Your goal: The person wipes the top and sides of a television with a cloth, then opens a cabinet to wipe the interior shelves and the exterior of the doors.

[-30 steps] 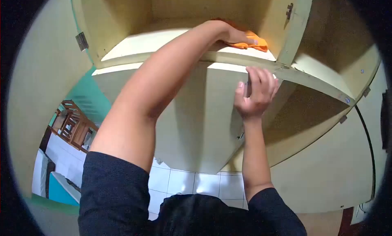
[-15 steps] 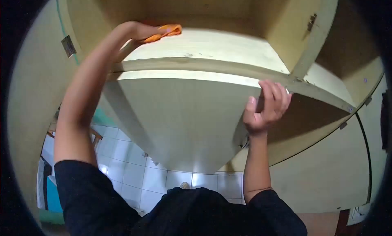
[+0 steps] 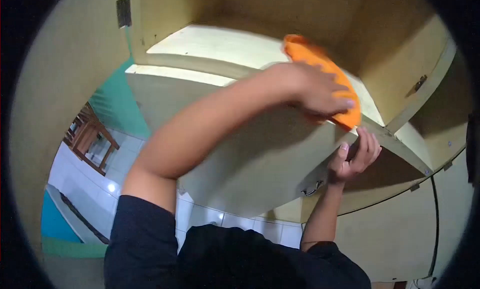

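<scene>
An orange cloth [image 3: 322, 64] lies spread over the front right part of the pale cabinet shelf [image 3: 225, 41]. My left hand [image 3: 325, 91] presses on the cloth, its fingers spread across it near the shelf's front edge. Below and to the right, my right hand [image 3: 356, 156] rests at the top corner of the open cabinet door [image 3: 240, 149], thumb and fingers apart, with the fingertips at the door's edge. A metal handle [image 3: 312, 189] shows on the door under my right wrist.
A cabinet side panel with a hinge plate [image 3: 123, 12] stands at the left. Another hinge [image 3: 420, 83] is on the right divider. A wooden chair [image 3: 90, 139] stands on the white tiled floor [image 3: 117, 184] at the lower left.
My left hand has moved right along the shelf with the orange cloth, which is now spread wider. The view has shifted, and my right hand stays at the door's corner.
</scene>
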`<move>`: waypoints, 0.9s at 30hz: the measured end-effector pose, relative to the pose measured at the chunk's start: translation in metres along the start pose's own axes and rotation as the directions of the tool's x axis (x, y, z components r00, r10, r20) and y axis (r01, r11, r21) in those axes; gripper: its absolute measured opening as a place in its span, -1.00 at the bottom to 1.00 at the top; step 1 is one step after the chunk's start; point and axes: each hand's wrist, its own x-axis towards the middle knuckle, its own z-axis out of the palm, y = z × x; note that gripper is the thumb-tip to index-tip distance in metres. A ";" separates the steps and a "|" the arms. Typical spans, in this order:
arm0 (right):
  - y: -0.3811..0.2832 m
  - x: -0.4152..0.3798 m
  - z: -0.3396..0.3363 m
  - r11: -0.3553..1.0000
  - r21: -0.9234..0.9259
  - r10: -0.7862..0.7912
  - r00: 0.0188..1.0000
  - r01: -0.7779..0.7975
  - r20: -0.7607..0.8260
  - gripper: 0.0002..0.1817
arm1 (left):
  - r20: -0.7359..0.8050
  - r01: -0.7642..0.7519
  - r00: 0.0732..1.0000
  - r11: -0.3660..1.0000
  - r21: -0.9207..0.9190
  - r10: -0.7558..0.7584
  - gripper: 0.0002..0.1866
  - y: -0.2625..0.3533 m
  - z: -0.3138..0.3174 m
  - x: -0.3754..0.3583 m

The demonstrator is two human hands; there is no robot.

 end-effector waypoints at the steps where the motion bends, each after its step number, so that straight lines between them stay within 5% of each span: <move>1: 0.008 -0.006 0.002 1.000 -0.004 -0.019 1.000 0.019 -0.020 -0.52 | 0.004 -0.017 1.000 1.000 0.004 0.017 -0.33 0.012 0.003 0.014; 8: 0.017 -0.014 0.004 0.999 0.017 -0.036 0.999 0.036 -0.033 -0.48 | -0.086 0.030 0.996 0.996 -0.079 -0.037 -0.35 0.015 0.003 0.001; 9: 0.015 -0.010 0.001 0.999 0.028 -0.036 0.999 0.036 -0.021 -0.48 | -0.070 -0.102 0.992 0.993 0.061 0.106 -0.38 -0.006 0.008 0.006; 11: 0.007 -0.004 -0.006 0.999 -0.011 -0.034 0.999 0.035 0.038 -0.50 | -0.052 0.029 0.998 1.000 -0.009 -0.030 -0.40 -0.029 -0.007 -0.033; 12: 0.005 -0.003 -0.005 0.999 -0.014 -0.036 0.999 0.037 0.039 -0.51 | -0.133 -0.055 0.990 0.996 -0.070 0.045 -0.41 -0.054 -0.005 -0.047; 18: 0.006 -0.001 0.001 0.999 0.036 -0.025 0.999 0.027 -0.048 -0.55 | -0.082 0.338 0.938 0.941 -0.010 -0.338 -0.46 -0.096 -0.034 -0.116; 20: 0.003 0.001 0.001 1.000 0.005 -0.019 0.999 0.019 -0.045 -0.55 | -0.022 0.356 0.934 0.934 0.034 -0.356 -0.44 -0.105 -0.042 -0.121; 23: 0.007 0.001 0.001 0.999 0.023 -0.025 0.999 0.026 -0.044 -0.54 | -0.145 0.337 0.938 0.927 0.165 -0.315 -0.41 -0.122 -0.029 -0.117; 27: 0.017 0.000 0.001 0.999 0.031 -0.042 0.999 0.043 -0.026 -0.55 | -0.127 0.231 0.965 0.973 -0.002 -0.229 -0.40 -0.123 -0.025 -0.102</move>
